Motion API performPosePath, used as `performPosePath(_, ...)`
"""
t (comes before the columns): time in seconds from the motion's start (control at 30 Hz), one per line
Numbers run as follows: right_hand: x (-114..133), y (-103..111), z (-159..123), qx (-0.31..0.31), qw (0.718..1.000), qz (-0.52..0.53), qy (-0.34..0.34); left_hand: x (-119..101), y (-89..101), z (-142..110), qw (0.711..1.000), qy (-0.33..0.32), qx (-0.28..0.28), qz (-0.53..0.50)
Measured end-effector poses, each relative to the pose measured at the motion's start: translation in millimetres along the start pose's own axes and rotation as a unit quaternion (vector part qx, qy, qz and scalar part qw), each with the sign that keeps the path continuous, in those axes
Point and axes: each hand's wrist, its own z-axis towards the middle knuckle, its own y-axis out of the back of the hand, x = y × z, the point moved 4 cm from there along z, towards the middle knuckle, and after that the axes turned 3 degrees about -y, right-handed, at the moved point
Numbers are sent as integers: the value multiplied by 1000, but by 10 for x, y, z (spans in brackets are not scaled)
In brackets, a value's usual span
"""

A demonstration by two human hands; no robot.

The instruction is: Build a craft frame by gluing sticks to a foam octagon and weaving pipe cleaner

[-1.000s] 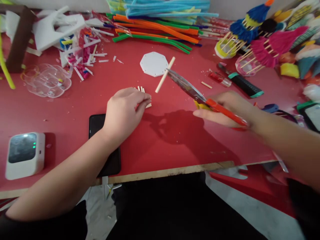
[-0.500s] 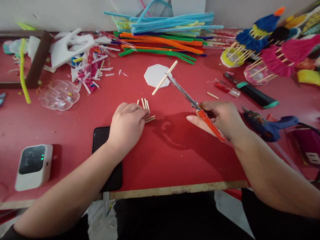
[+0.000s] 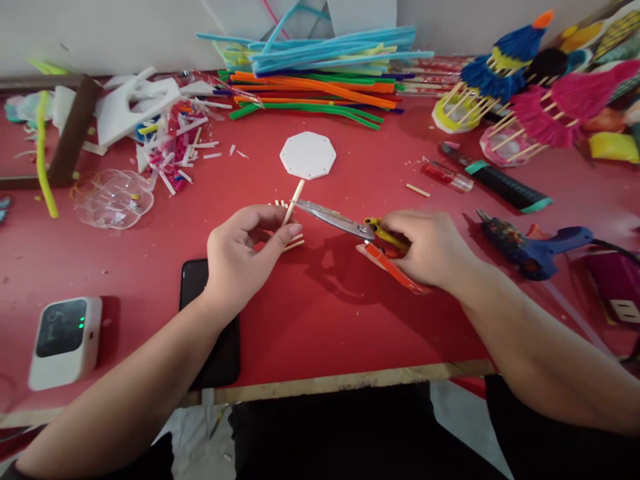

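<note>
Between the thumb and fingers of my left hand (image 3: 245,253) a thin wooden stick (image 3: 296,195) points up and away from me. My right hand (image 3: 425,247) is closed around the handles of a pair of scissors (image 3: 333,219), whose blade tips touch or overlap the stick. Several short cut sticks (image 3: 294,244) lie on the red table beside and partly behind my left fingers. Just beyond the held stick lies a white octagonal plate (image 3: 308,156) with small holes near its rim.
A black phone (image 3: 220,353) lies under my left forearm. To the right are a glue gun (image 3: 530,243), a utility knife (image 3: 510,187) and a short stick piece (image 3: 418,191). Pipe cleaners (image 3: 320,93) are heaped at the back. A white device (image 3: 65,343) stands at left.
The stick that crossed the scissor tips above the white plate is now lower and pinched in my left hand. My left hand has turned up from the cut sticks; the scissors have swung down and left.
</note>
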Motion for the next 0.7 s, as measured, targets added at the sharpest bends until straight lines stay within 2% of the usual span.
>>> performPosePath(0.1, 20, 0, -12, -7, 1000, -4, 11, -9, 18, -1, 999, -7, -35, -8)
performPosePath(0.2, 75, 20, -26, -8, 999, 32, 25, -18, 17, -17, 999, -26, -38, -5)
performPosePath(0.4, 141, 48, -43, -28, 994, 79, 77, -77, 10, -68, 982, -182, -46, 19)
performPosePath(0.7, 137, 39, -68, -51, 989, 40, 135, -175, 3, -108, 945, -311, -25, 100)
